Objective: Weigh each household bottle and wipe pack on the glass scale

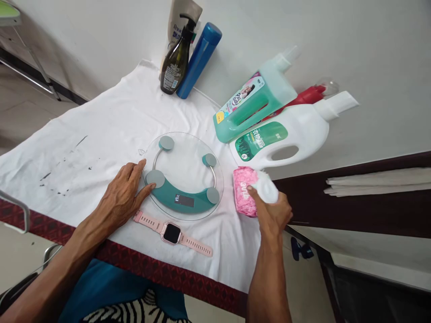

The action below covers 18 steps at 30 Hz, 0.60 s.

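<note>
A round glass bathroom scale (183,168) with a teal curved band and small dark display lies on the white cloth. My left hand (126,186) rests at its left rim, fingers apart, thumb over the glass near the left grey foot. On the right, my right hand (274,211) is wrapped round a pink-and-white bottle (245,190) that stands near the table's right edge. Its far side is hidden from me. A pink smartwatch (171,233) lies stretched out in front of the scale, touched by neither hand.
Behind the bottle stand a white detergent jug (296,130), a green Paodudu bottle (256,105) and a partly hidden red bottle (308,95). At the back wall are a dark pump bottle (177,65), a blue bottle (202,58) and a beige one (180,15). Blue slippers (301,249) lie on the floor.
</note>
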Tool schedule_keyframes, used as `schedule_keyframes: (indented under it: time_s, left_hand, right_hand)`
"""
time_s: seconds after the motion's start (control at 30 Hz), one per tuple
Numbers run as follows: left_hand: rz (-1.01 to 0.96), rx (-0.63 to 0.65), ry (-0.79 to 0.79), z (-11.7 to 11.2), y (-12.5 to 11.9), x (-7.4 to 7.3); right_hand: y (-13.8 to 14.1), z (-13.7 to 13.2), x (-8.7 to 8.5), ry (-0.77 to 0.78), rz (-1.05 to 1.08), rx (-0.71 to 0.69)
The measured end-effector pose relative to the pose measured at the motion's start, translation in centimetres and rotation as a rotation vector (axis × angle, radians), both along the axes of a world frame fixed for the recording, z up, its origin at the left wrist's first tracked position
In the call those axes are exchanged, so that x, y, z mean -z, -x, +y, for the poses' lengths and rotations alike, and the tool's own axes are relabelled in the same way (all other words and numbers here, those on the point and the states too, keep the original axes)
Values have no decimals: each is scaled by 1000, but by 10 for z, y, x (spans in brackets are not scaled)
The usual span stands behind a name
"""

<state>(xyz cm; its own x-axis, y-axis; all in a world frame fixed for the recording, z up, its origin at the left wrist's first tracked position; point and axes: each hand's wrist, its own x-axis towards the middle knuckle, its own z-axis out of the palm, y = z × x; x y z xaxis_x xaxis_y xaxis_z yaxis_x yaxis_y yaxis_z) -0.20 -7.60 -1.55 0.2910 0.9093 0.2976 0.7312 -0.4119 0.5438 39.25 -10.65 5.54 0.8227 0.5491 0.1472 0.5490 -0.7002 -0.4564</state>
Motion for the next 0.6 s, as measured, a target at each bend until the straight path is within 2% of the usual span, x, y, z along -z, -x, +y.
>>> schedule_keyframes:
  time_s: [0.13, 0.2, 0.3, 0.37, 0.47, 0.6]
  left_hand:
    - [-11, -16, 4, -1, -1, 1]
    - [-32, -23, 7, -2, -1, 2]
    - [-61, -24, 26, -4, -3, 3]
    - [-80, -26, 32, -5, -4, 3]
    - [-108, -32, 23, -5, -5, 4]
    - [-109, -36, 19, -6, -6, 3]
  right_hand:
    - [-10, -3, 0, 162, 136, -107]
    - [-13, -5, -8, 167, 82, -163]
    - [-3, -1, -23, -9, -211, -272]
    - [17, 12, -33, -178, -282, -420]
    - [58, 49, -43, -303, -84, -690]
    - [107, 134, -37, -342, 125, -903]
